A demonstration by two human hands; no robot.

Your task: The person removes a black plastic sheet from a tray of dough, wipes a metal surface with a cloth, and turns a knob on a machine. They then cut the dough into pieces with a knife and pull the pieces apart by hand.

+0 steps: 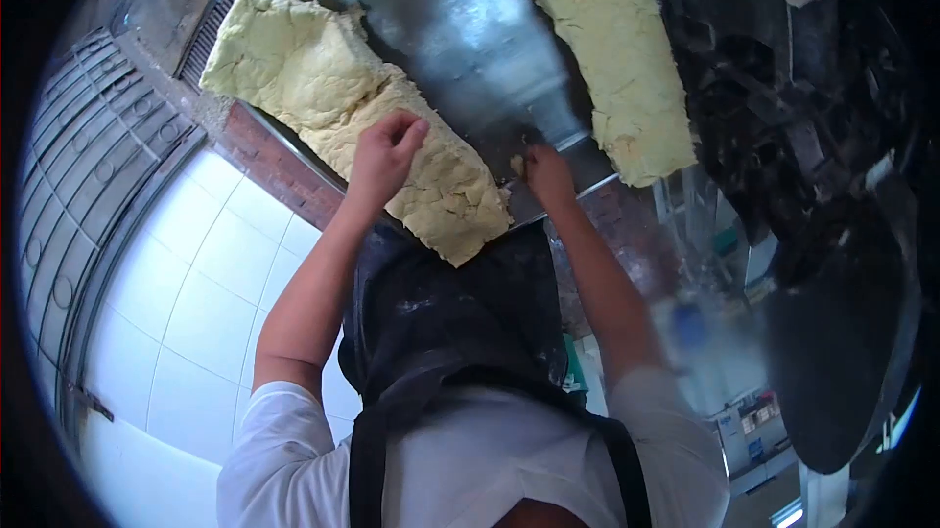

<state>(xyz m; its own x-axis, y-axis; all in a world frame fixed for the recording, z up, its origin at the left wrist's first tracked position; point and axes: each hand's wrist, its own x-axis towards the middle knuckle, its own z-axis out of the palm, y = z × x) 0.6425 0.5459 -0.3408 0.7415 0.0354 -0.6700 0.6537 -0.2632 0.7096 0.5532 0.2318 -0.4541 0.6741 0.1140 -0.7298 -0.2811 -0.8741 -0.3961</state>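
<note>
A long, thick slab of pale yellow dough (294, 63) lies slantwise across the metal work surface, cracked on top, its near end hanging over the front edge. My left hand (387, 156) is closed over the middle of this slab, thumb against the curled fingers; what it may hold is hidden. To the right of the slab's near end, my right hand (548, 175) is closed low over the dark metal, with a small dough scrap (517, 166) at its fingertips. A second dough strip (632, 68) extends along the right side, its rough end at the front edge.
Shiny metal (470, 19) shows between the two dough pieces. A dark apron (450, 312) is close against the front edge. Dark machinery (783, 117) stands to the right, and a metal grille gate (93, 166) is at the left beside white tiles (206, 234).
</note>
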